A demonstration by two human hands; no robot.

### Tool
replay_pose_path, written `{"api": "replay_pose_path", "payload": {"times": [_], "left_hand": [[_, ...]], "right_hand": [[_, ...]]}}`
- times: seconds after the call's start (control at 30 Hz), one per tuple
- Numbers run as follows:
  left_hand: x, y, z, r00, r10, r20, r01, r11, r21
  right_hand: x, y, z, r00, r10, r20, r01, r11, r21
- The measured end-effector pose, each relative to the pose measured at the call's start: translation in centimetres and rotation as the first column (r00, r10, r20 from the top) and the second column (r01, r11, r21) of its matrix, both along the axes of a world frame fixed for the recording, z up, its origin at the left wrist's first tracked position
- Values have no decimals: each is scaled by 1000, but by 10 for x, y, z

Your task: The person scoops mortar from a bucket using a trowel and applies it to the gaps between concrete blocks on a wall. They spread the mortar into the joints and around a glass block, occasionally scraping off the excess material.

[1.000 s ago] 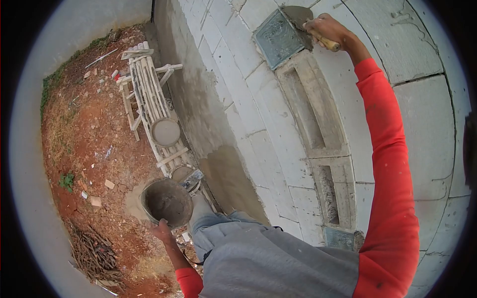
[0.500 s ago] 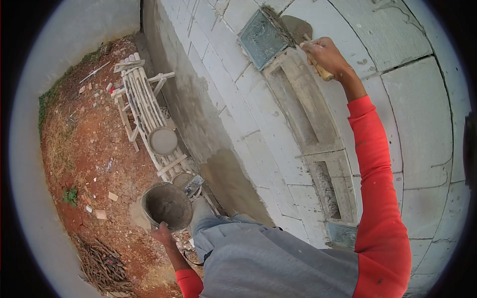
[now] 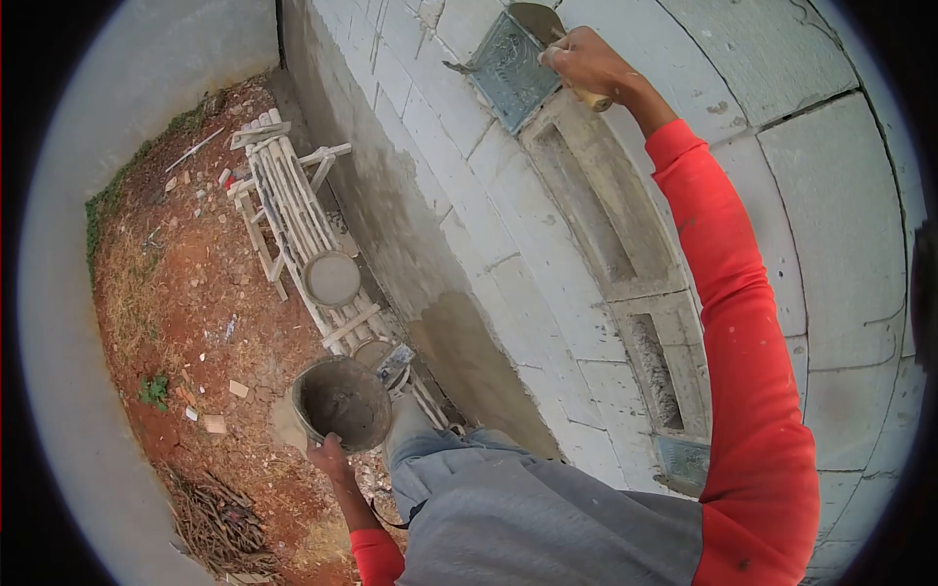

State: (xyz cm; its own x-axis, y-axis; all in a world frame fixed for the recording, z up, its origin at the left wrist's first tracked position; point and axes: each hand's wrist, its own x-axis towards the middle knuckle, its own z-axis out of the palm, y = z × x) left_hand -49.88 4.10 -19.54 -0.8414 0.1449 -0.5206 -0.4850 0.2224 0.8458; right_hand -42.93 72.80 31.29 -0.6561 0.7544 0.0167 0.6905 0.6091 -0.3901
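My right hand [image 3: 590, 64] is closed around the wooden handle of a trowel [image 3: 535, 20], whose blade lies at the upper edge of a glass block [image 3: 514, 74] set in the wall. A bit of mortar [image 3: 456, 67] sticks out from the block's left corner. Lower down, my left hand [image 3: 329, 455] grips the rim of a bucket [image 3: 305, 415], tilted so that its inside shows grey mortar at the bottom. Beneath the glass block, concrete vent blocks [image 3: 583, 200] with long slots are built into the wall.
A bamboo scaffold bench [image 3: 286, 186] stands along the wall, bearing a round mortar-filled pan [image 3: 331, 279]. A second glass block [image 3: 684, 461] sits low in the light block wall [image 3: 831, 234]. Red soil with rubble and a pile of sticks [image 3: 217, 525] lies at left.
My right hand and the trowel have moved left and up, from the block's right side to its upper edge. Mortar now protrudes at the block's left corner. My left hand still holds the bucket.
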Motion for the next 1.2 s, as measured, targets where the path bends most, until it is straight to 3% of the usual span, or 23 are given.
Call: {"api": "replay_pose_path", "payload": {"times": [0.13, 0.2, 0.23, 0.27, 0.33, 0.43, 0.53, 0.6, 0.67, 0.73, 0.8, 0.83, 0.97, 1.07, 1.2], "left_hand": [[10, 11, 17, 997, 58, -54, -51, 990, 131], [9, 2, 15, 998, 27, -61, -18, 990, 142], [5, -1, 12, 1000, 13, 15, -13, 1000, 25], [6, -2, 10, 999, 41, -17, -41, 999, 1], [5, -3, 6, 997, 65, -41, -64, 997, 37], [1, -2, 13, 998, 66, -19, -66, 998, -12], [-5, -2, 14, 999, 33, -12, -34, 997, -67], [-6, 3, 24, 998, 64, 20, -63, 995, -80], [-5, 0, 15, 995, 101, 18, -100, 993, -57], [-9, -2, 14, 990, 132, 46, -130, 990, -58], [-13, 1, 19, 980, 166, 108, -157, 984, -88], [-19, 6, 23, 979, 167, 114, -157, 983, -94], [-28, 5, 21, 989, 106, 101, -94, 989, -113], [-37, 12, 23, 997, 27, 78, -16, 991, -134], [-36, 39, 44, 994, 5, 114, 11, 990, -138]], "right_hand": [[18, -9, -16, 992, 74, 98, -96, 964, 247], [31, -35, -23, 989, 74, 131, -106, 961, 255], [42, -36, -22, 988, 45, 145, -75, 975, 207], [52, -38, -26, 987, 12, 157, -39, 985, 169], [64, -68, -44, 990, 3, 143, -45, 953, 298], [79, -90, -54, 996, -44, 75, 22, 959, 281], [99, -112, -93, 976, -7, 216, -52, 963, 265], [106, -138, -123, 965, 54, 255, -83, 991, 104], [119, -160, -160, 949, -22, 315, -12, 994, 105], [144, -174, -207, 941, -27, 337, 31, 1000, -5], [187, -180, -246, 937, 44, 347, 9, 989, -150], [194, -185, -250, 935, 82, 344, -6, 976, -216], [216, -219, -224, 956, -132, 262, 197, 950, -242], [254, -230, -221, 930, -138, 340, 223, 949, -223], [301, -240, -219, 956, -162, 243, 210, 960, -185]]}}
